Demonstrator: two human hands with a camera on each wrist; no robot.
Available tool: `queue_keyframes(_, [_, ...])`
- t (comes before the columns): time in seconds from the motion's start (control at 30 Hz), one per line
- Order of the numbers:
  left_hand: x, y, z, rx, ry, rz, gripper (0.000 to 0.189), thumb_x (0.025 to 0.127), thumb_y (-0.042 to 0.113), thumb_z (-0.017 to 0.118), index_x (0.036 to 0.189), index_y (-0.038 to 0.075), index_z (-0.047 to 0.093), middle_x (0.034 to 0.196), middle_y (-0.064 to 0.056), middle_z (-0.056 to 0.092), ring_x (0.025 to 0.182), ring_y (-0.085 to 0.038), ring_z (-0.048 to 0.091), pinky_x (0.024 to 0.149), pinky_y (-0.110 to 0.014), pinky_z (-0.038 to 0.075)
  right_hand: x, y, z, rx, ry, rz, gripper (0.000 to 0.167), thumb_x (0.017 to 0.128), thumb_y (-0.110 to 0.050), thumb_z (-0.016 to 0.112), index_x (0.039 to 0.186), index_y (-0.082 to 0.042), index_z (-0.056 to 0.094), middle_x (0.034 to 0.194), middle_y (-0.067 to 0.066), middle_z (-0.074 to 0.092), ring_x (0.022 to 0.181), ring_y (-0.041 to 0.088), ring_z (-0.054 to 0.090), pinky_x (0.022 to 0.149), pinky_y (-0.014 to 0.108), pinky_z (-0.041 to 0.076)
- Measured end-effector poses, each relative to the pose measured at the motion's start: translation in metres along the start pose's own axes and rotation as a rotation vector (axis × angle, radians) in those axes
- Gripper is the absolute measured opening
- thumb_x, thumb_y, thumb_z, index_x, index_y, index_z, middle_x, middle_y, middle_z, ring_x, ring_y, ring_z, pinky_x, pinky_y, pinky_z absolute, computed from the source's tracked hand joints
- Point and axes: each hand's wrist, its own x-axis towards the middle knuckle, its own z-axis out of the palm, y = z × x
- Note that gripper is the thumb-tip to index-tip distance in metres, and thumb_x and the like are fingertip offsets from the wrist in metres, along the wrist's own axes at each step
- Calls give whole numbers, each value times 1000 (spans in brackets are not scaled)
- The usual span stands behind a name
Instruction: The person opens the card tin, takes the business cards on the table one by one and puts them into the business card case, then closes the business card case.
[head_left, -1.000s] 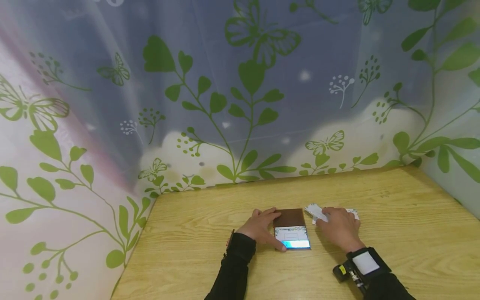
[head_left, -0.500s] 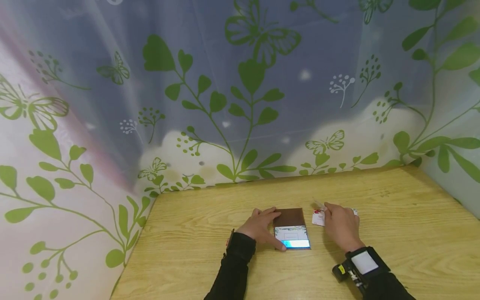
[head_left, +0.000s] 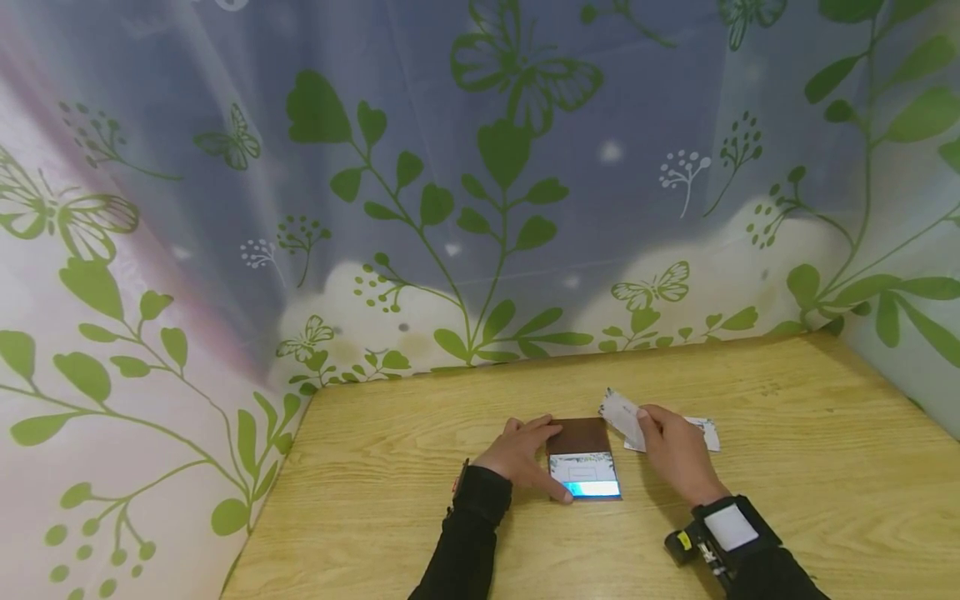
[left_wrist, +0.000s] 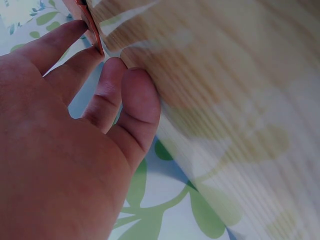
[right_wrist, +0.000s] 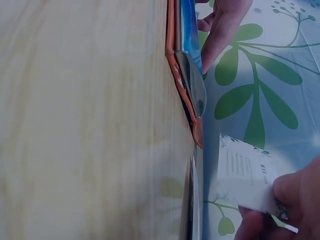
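A brown card holder (head_left: 579, 435) lies open on the table in the head view, a floral-edged white card (head_left: 581, 468) in its lower half. My left hand (head_left: 517, 458) rests along its left side, thumb at the bottom corner, fingers near the top; the left wrist view shows this hand (left_wrist: 75, 130) with fingers fairly straight at the holder's edge. Beside the holder's right side, my right hand (head_left: 678, 450) pinches a white business card (head_left: 621, 417) between thumb and fingers, raised and tilted. Printed lines show on that card (right_wrist: 245, 172) in the right wrist view.
More white cards (head_left: 705, 432) lie on the wooden table (head_left: 810, 467), partly hidden behind my right hand. A curtain with leaves and butterflies (head_left: 450, 208) hangs at the table's back and sides. A clear sleeve (right_wrist: 199, 87) sticks out from the holder.
The right hand has lifted a business card off the other cards; its edge was turned to view midway, and now its face shows, tilted toward the holder. The left hand and holder stay put.
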Motion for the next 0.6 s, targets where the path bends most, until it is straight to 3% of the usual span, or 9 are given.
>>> queue_keyframes(0.1, [1, -1, 0, -5, 0, 2, 107, 69, 47, 96, 160, 24, 43, 169, 5, 29, 120, -14, 35, 97, -33, 47, 0, 0, 0, 22, -23, -8, 39, 112, -19, 45, 131, 8, 64, 98, 21, 70, 66, 19, 53, 50, 28, 37])
queue_keyframes(0.23, [1, -2, 0, -16, -1, 4, 107, 70, 47, 96, 160, 24, 43, 169, 5, 29, 119, -14, 35, 96, -33, 47, 0, -2, 1, 39, -56, -11, 38, 113, -19, 45, 130, 8, 64, 93, 15, 69, 70, 20, 54, 54, 30, 40])
queue_keyframes(0.6, [1, -1, 0, -3, -3, 5, 105, 71, 47, 95, 160, 25, 43, 169, 4, 29, 115, -14, 35, 94, -31, 46, 3, 0, 7, 60, -91, -43, 28, 109, -16, 55, 123, 3, 69, 96, 9, 70, 76, 17, 58, 61, 28, 48])
